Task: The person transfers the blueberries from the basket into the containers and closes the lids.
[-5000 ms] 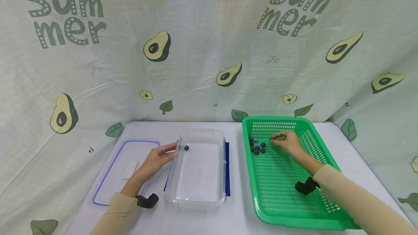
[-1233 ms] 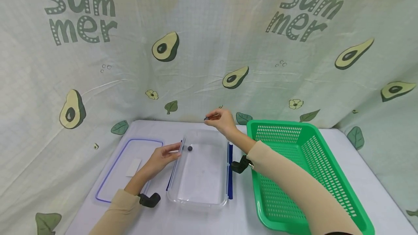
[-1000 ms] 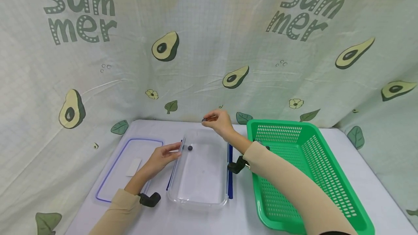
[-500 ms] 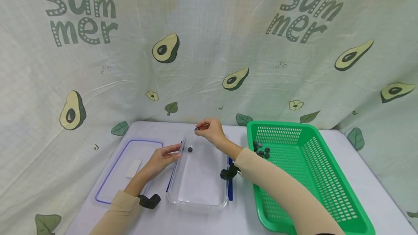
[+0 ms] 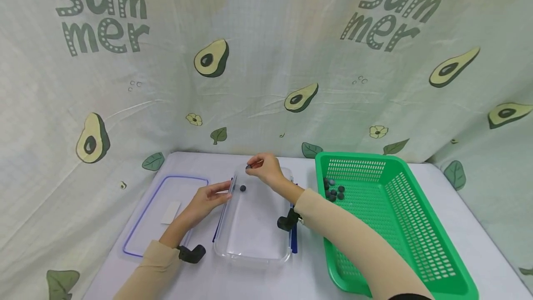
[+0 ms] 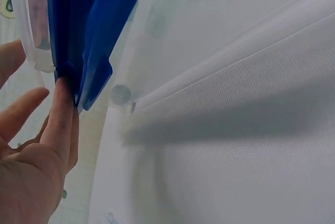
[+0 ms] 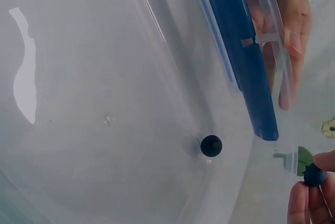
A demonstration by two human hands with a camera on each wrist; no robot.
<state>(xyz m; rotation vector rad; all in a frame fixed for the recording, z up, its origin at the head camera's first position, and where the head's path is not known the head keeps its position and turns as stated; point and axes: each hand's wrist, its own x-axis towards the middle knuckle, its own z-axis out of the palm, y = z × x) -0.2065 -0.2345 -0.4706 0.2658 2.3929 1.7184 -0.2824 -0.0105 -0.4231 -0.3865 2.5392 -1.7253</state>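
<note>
A clear plastic box (image 5: 250, 259) with blue side latches stands mid-table, and one blueberry (image 5: 243, 188) lies near its far left corner. My right hand (image 5: 268, 169) pinches another blueberry (image 7: 314, 175) above the box's far end; its small crown shows in the right wrist view. At the box's left side my left hand (image 5: 207, 200) touches the wall with mostly straight fingers. In the left wrist view, fingertips (image 6: 63, 93) rest against the blue latch (image 6: 97, 35). Several more blueberries (image 5: 333, 192) sit in the left far part of the green basket (image 5: 325, 240).
A clear lid with a blue seal (image 5: 145, 216) lies left of the box, with a white rectangle on it. The patterned curtain (image 5: 250, 59) hangs right behind the white table (image 5: 306, 267). The basket's raised rim stands beneath the right forearm.
My right hand has taken a blueberry from the basket, carried it left over the box, and lowered it toward the far left corner. The left hand stays at the box's side.
</note>
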